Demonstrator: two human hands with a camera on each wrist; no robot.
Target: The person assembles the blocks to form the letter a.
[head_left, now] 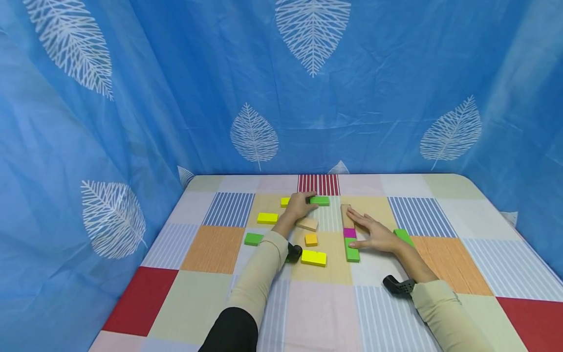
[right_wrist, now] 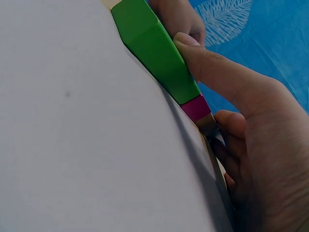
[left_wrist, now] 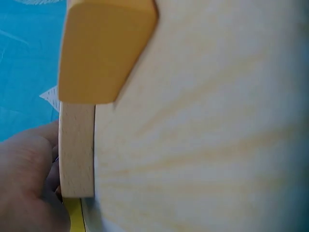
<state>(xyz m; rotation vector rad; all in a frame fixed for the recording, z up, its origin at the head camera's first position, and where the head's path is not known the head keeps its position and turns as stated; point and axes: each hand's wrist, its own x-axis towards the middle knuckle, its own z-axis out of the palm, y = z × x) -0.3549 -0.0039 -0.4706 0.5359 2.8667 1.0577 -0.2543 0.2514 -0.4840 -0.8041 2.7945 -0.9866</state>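
Green bar (head_left: 320, 201) pinched by my left hand (head_left: 299, 206), beyond and left of the magenta block (head_left: 349, 233) — and my right hand (head_left: 376, 234), fingers spread, touches the green block (head_left: 352, 254) before it, the wooden block (head_left: 346, 217) behind!

I note plain wooden block (head_left: 346, 221), magenta block (head_left: 349, 233), nearer green block (head_left: 352, 252), end to end, farther green block (head_left: 321, 201) lying crosswise.

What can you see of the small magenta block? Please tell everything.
The magenta block is small, smooth and plain, roughly square in the head view, perhaps painted wood. It lies on the patchwork cloth, in line between a green block and a wood-coloured block, meeting both. The right hand is beside it, but no finger seems to touch it.
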